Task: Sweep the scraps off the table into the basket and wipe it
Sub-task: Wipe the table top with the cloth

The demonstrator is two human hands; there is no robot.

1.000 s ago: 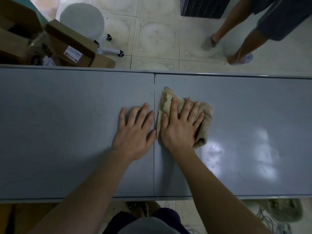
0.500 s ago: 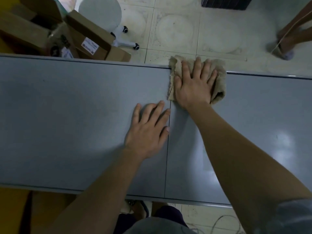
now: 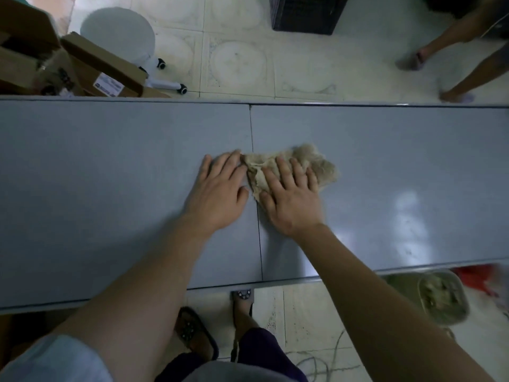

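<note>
- Two feet in dark sandals [image 3: 197,336] stand on the pale floor tiles nearest the camera, just under the near edge of the long grey laminate table [image 3: 110,188]
- Low at the right, beside that near edge, a round greenish basket [image 3: 443,296] with what looks like scraps inside sits on the floor; it is blurred, so its contents cannot be told for sure
- No scraps show on the tabletop, so I judge the sweeping done and the wiping the step in hand
- On the table the left hand [image 3: 217,193] lies flat, fingers straight and slightly spread, palm on the bare surface just left of the seam between the two panels; it grips nothing and seems to brace the body
- Just beside it the right hand [image 3: 292,194] presses flat on the crumpled beige rag [image 3: 316,166], fingers straight and holding it down without curling round it
- That rag lies just right of the seam, under and beyond the right fingers, its left corner touching the left hand's fingertips
- To wipe well, I would keep the palm's weight even, run long overlapping strokes along each panel, and work towards the near right edge so anything loosened falls by the basket
- Smears show in the glare at the right and want a pass
- Beyond the far edge lie brown cardboard boxes [image 3: 102,70] and a white round stool [image 3: 118,31]
</note>
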